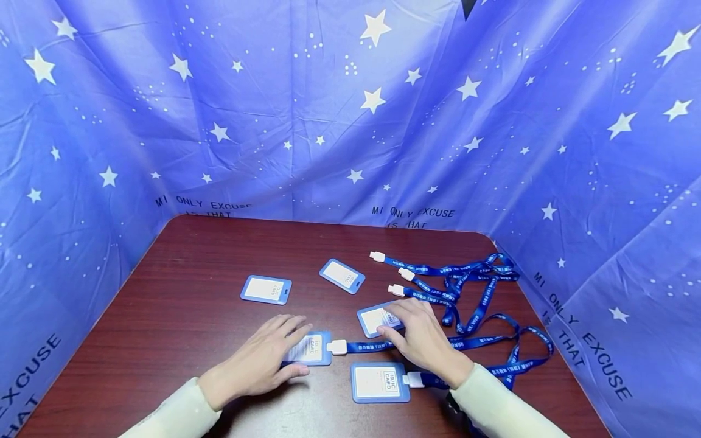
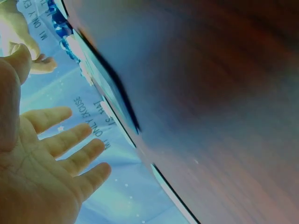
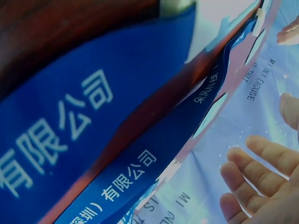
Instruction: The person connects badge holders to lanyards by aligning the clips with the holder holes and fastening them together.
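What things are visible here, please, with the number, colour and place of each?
Loose card holders: three, blue, across the table's middle
Clipped card holders: two, blue, near front
Inserts: five, white, inside holders
Clips: five, white, at strap ends
Lanyards: five, judging by clips, dark blue, right side
Table: one, reddish-brown, underneath
Starry cloth: pieces unclear, blue-violet, around table
Sleeves: two, whitish, bottom left and right
Left hand: one, bare, over a clipped holder
Right hand: one, bare, over a loose holder
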Demonstrator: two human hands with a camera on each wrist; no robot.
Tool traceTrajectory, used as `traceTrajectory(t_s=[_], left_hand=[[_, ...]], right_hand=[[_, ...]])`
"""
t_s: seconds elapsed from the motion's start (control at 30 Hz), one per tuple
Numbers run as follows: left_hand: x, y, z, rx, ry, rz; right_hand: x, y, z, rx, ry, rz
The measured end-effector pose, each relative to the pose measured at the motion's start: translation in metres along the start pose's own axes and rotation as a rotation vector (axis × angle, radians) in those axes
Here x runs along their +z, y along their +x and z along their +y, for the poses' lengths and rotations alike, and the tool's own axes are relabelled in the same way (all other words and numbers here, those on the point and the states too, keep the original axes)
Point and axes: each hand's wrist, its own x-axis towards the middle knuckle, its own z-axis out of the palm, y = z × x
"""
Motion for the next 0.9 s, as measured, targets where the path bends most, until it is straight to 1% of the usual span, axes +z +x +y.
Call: traceTrajectory(t_s=[0.13, 0.33, 0.6, 0.9], left_hand=[[0.001, 0.002, 0.002, 0.003, -0.008, -0.017], [0.000, 0.002, 0.004, 0.002, -0.006, -0.025], [0.000, 0.002, 0.006, -0.006, -0.025, -0.029], [0.000, 0.005, 0.009, -0.006, -0.026, -0.053]], right_hand=[[-0.001, 0.000, 0.001, 0.011, 0.003, -0.004], [-0.002, 0.000, 0.005, 0.029, 0.002, 0.002], [-0.003, 0.002, 0.010, 0.039, -0.006, 0.004], [-0.006, 0.006, 0.015, 0.042, -0.019, 0.005]])
